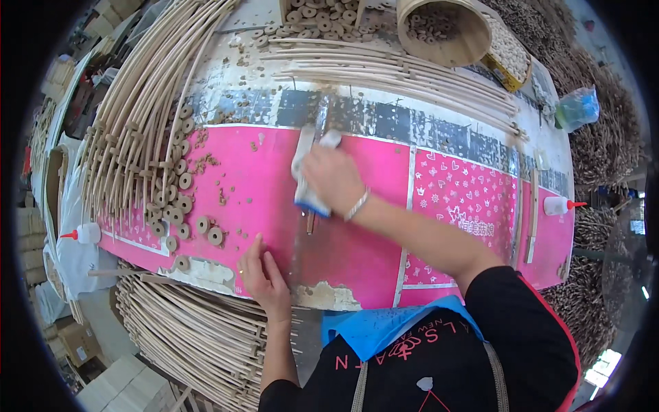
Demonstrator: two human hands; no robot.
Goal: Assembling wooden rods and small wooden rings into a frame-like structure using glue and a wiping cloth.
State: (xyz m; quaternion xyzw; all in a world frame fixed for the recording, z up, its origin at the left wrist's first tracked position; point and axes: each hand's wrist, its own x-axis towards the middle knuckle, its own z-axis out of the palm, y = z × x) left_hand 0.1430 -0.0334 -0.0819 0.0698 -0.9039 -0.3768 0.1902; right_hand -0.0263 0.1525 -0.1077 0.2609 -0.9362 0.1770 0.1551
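My right hand [333,177] is pressed down near the middle of the pink table covering [371,226], closed over a crumpled white cloth with a blue edge [313,202]. A thin brown stick [310,222] pokes out below the cloth. Lower and to the left, my left hand [265,276] rests by the table's near edge, fingers stretched out and nothing in them. Several round wooden discs with centre holes [215,237] lie left of it, among small brown bits.
Thin wooden rods with discs [137,130] are heaped on the left; more rods [199,336] lie below the table edge. Rods [398,72] also cross the far side, near a round wooden tub [473,41]. White bottles stand at left [88,233] and right [557,205].
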